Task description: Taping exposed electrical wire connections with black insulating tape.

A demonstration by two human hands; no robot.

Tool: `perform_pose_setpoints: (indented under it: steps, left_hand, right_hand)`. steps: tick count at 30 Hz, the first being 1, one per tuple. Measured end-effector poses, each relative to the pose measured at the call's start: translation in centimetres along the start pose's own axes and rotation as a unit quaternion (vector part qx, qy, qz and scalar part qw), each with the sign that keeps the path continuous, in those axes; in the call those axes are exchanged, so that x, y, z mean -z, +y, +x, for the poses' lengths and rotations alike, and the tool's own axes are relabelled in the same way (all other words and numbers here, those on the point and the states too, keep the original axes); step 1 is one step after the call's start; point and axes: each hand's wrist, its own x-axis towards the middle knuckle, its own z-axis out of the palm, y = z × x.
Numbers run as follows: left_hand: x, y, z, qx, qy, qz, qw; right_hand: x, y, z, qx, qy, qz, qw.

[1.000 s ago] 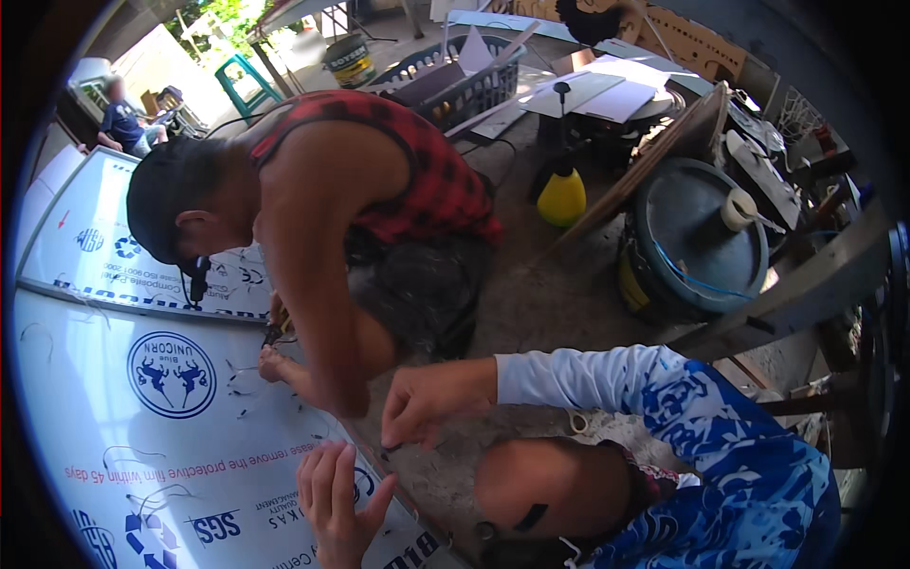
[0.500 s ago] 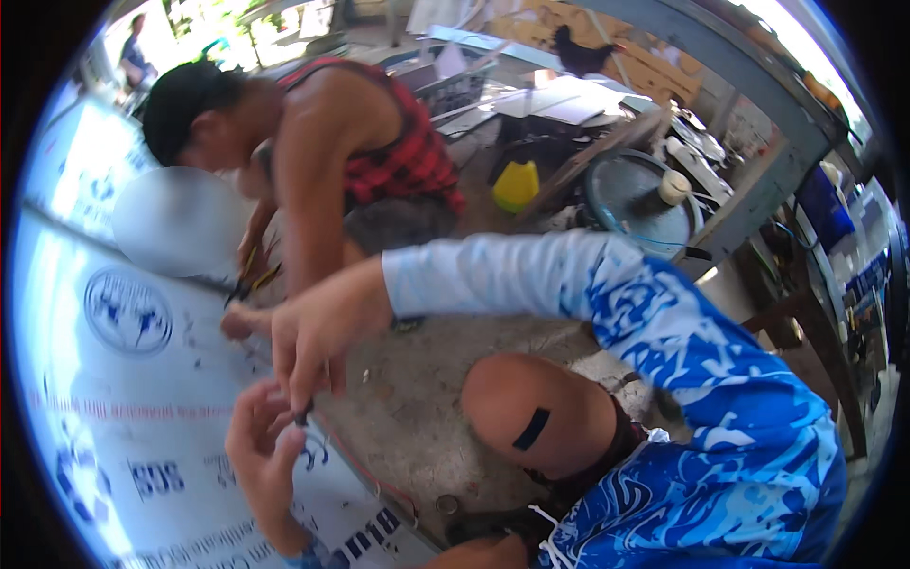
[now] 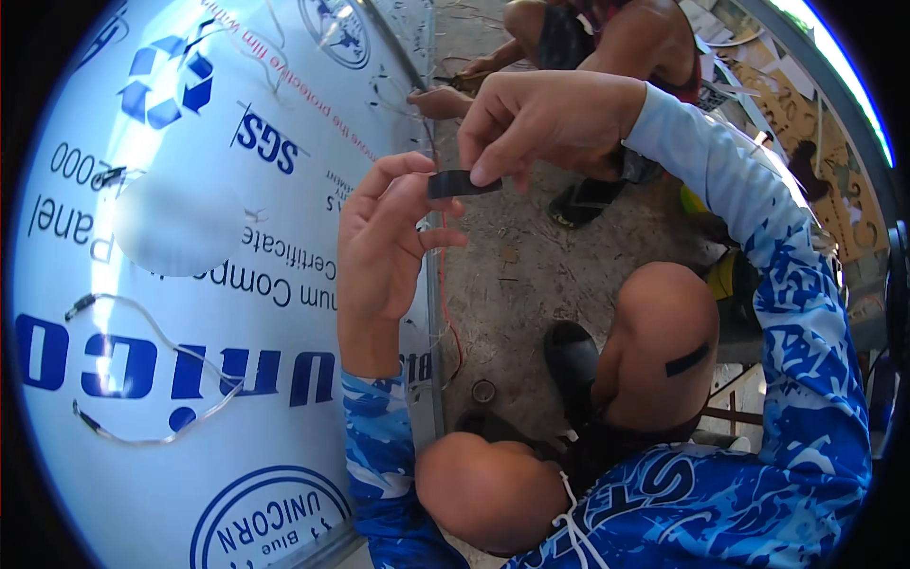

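A short strip of black tape (image 3: 449,185) is stretched between my two hands over the edge of the white panel. My left hand (image 3: 384,223) pinches its left end between thumb and fingers, the other fingers partly spread. From above, my right hand (image 3: 545,123) grips the right end between thumb and forefinger. Another black tape strip (image 3: 687,360) is stuck on my bare knee. On the printed panel (image 3: 284,417) lies a thin clear wire (image 3: 171,439) bent into an open loop, with black-wrapped ends.
A thin red wire (image 3: 459,332) hangs along the panel's edge. A small ring (image 3: 483,391) lies on the concrete floor (image 3: 507,294). Another person (image 3: 654,43) crouches across from me, hands low beside the panel. A cut-out brown board (image 3: 815,123) and scraps stand at the far right.
My view has turned down toward the panel and my knees. My hands have drawn a little apart, and the black tape now shows as a flat strip between them.
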Motion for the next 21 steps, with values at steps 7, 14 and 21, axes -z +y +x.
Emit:
perform_pose_setpoints:
  steps: [7,14,21]
  left_hand:
    - [1.9,1.8,-1.0,-0.021,0.129,0.243,0.961]
    - [-0.1,-0.1,0.9,-0.022,0.038,0.553,0.832]
    - [-1.6,-2.3,3.7,-0.146,-0.078,0.657,0.735]
  right_hand:
    - [-2.4,1.8,3.4,0.024,0.019,-0.042,0.999]
    - [-0.4,7.4,1.5,-0.085,0.013,0.128,0.988]
    - [-1.2,13.2,-0.2,-0.035,-0.016,0.334,0.942]
